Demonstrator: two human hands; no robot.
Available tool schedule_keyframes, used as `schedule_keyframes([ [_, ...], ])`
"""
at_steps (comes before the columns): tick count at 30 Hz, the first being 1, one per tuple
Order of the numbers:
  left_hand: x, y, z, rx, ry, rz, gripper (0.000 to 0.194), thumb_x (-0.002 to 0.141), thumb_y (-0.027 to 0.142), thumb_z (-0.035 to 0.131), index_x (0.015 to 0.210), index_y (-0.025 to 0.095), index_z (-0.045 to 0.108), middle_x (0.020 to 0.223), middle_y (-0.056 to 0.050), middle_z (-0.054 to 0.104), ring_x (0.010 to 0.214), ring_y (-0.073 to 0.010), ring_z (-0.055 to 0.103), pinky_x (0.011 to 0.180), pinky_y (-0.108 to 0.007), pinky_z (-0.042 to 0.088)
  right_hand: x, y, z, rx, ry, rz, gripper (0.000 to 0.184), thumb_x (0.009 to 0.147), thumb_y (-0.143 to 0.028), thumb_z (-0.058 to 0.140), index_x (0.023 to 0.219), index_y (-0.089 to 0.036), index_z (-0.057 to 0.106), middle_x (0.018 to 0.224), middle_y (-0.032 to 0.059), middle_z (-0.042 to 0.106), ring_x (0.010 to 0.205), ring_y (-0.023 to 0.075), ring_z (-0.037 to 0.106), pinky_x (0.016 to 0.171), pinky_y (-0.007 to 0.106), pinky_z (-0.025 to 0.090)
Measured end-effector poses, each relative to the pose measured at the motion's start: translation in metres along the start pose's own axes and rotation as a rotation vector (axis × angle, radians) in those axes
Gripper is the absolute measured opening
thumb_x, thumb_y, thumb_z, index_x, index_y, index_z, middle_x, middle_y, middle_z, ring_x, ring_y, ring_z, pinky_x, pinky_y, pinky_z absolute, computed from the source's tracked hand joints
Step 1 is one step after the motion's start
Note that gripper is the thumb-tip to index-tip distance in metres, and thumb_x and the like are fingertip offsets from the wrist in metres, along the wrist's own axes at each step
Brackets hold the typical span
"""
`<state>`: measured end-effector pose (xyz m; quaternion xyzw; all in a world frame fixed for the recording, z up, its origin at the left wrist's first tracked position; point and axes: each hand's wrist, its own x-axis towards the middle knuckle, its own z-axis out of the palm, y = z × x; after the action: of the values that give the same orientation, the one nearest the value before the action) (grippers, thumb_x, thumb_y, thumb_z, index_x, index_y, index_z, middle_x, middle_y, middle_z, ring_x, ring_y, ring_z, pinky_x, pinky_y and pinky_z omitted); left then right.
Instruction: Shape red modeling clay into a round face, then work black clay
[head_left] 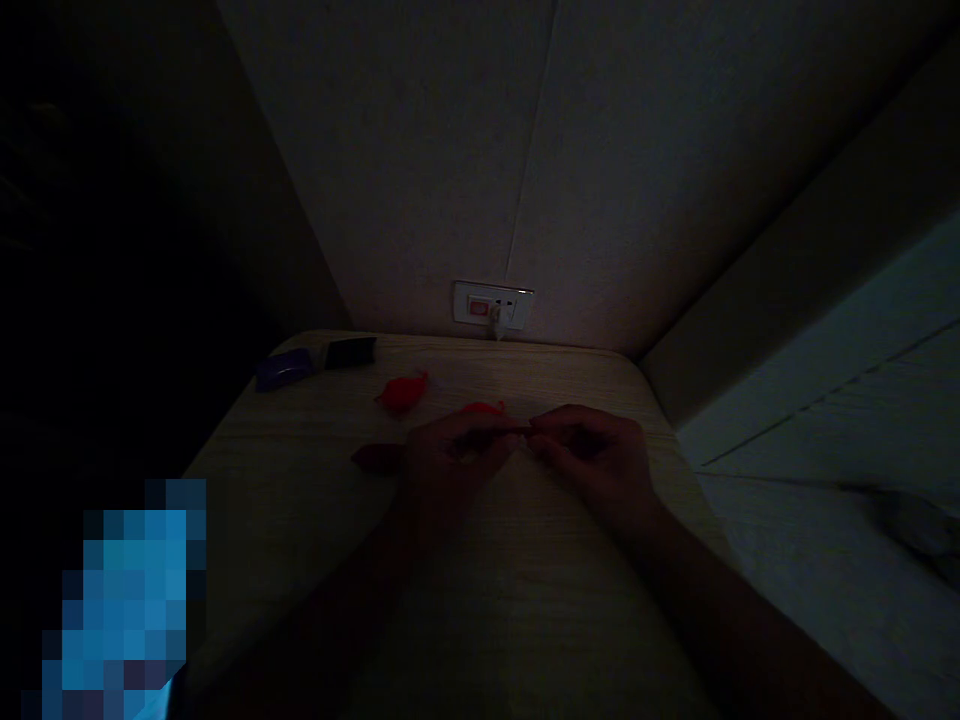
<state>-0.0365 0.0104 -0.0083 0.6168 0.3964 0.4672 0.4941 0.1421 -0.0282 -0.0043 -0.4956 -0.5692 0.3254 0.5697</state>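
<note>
In dim light, my left hand (pixel 457 455) and my right hand (pixel 600 455) meet over the wooden tabletop (pixel 480 590). Fingers of both hands are closed in a pinch on a thin dark red piece (pixel 523 431), stretched between the fingertips; its kind is too dark to tell. Just behind my left hand shows a bright red thing (pixel 482 408), partly hidden by the fingers. Farther back lies a rounded red thing with a twisted end (pixel 403 394), like a small tied balloon. A dark red, pointed thing (pixel 377 458) sticks out left of my left hand.
A purple packet (pixel 283 370) and a black flat item (pixel 351 353) lie at the back left corner. On the wall behind is a socket plate (pixel 463 304) with a red switch and a plug. A pixelated blue patch (pixel 135 590) covers the lower left.
</note>
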Motion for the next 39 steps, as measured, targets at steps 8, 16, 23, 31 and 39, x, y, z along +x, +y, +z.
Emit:
schedule_keyframes([
  [8,-0.003,-0.006,0.000,0.091,-0.037,0.064,0.015,0.080,0.022,0.077,0.094,0.024,0.082,0.089,-0.002,0.082,0.075,-0.0166,0.075,0.069,-0.026,0.060,-0.001,0.002,0.001,-0.070,-0.020,-0.056,0.008,0.078,-0.021,0.081,0.085,-0.022,0.077,0.075,0.0030,0.078,0.063,0.0155,0.071,0.059,0.025,0.060],
  [16,-0.002,-0.011,0.001,0.106,-0.064,0.086,0.015,0.080,0.023,0.077,0.094,0.022,0.081,0.086,-0.002,0.081,0.072,-0.0160,0.074,0.064,-0.025,0.058,-0.004,0.004,0.001,-0.153,-0.024,-0.071,0.005,0.079,-0.020,0.077,0.083,-0.020,0.074,0.071,0.0022,0.074,0.060,0.0149,0.067,0.055,0.024,0.055],
  [23,-0.003,-0.007,0.001,0.093,-0.083,0.043,0.014,0.080,0.023,0.077,0.094,0.023,0.080,0.087,-0.002,0.081,0.073,-0.0162,0.074,0.067,-0.025,0.059,-0.005,0.003,0.003,-0.183,-0.013,-0.083,0.004,0.080,-0.019,0.075,0.082,-0.020,0.072,0.069,0.0014,0.072,0.059,0.0142,0.066,0.054,0.024,0.054],
  [31,-0.002,-0.006,0.003,0.051,-0.066,-0.022,0.014,0.079,0.024,0.077,0.093,0.023,0.081,0.084,-0.001,0.081,0.074,-0.0171,0.075,0.068,-0.026,0.059,-0.007,0.003,0.005,-0.207,0.009,-0.087,0.005,0.081,-0.021,0.075,0.085,-0.021,0.072,0.068,0.0004,0.071,0.057,0.0136,0.064,0.053,0.023,0.053],
  [39,0.003,-0.003,0.000,-0.038,-0.039,-0.047,0.014,0.081,0.029,0.078,0.093,0.024,0.082,0.095,-0.003,0.082,0.086,-0.0194,0.076,0.077,-0.029,0.060,-0.005,0.003,0.004,-0.127,0.031,-0.026,0.011,0.082,-0.029,0.080,0.086,-0.022,0.073,0.073,0.0036,0.075,0.061,0.0160,0.068,0.055,0.026,0.057],
])
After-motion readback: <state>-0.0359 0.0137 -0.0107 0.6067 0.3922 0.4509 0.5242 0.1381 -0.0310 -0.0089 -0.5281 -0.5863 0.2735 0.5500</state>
